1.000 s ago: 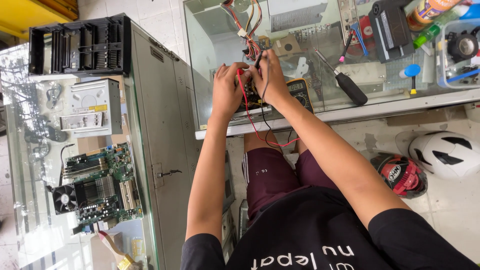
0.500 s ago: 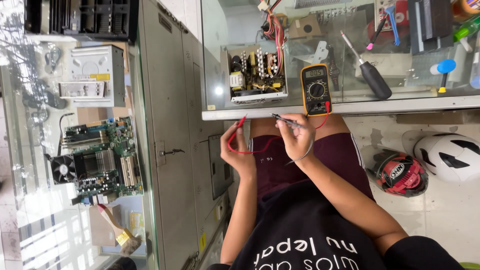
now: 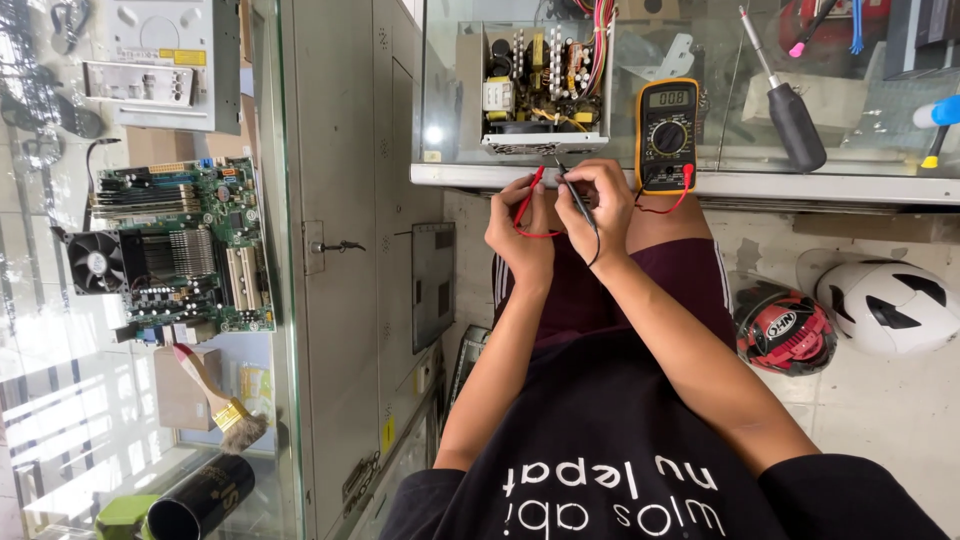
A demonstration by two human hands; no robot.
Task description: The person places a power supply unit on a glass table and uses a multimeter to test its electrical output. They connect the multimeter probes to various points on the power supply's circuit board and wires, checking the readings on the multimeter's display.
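The glass-topped work table [image 3: 800, 185] runs across the top of the view, its pale front edge facing the seated person. To the left stands a tall grey metal cabinet [image 3: 330, 250], and beyond it a glass shelf [image 3: 60, 380] bearing a green computer motherboard [image 3: 180, 250] with a black fan at one end. A wood-handled paintbrush [image 3: 215, 395] lies below the board, bristles toward the bottom of the view. On the floor at the right sit a white helmet [image 3: 890, 305] and a red and black helmet [image 3: 785, 330], just beside each other.

On the table, an open grey metal power supply box [image 3: 535, 85] holds a crowded board of coils, capacitors and coloured wires. Just to its right lies a yellow and black multimeter [image 3: 668, 135], its long axis running away from the table edge, display at the far end and a round dial in the middle. Farther right lies a black-handled screwdriver [image 3: 785, 100], tip pointing away from the person.

The left hand [image 3: 520, 230] pinches a red test probe [image 3: 535, 185], its lead looping below the fingers. The right hand [image 3: 600, 205] grips a black test probe [image 3: 575, 195]. Both probes point toward the box, and the hands sit close together at the table edge
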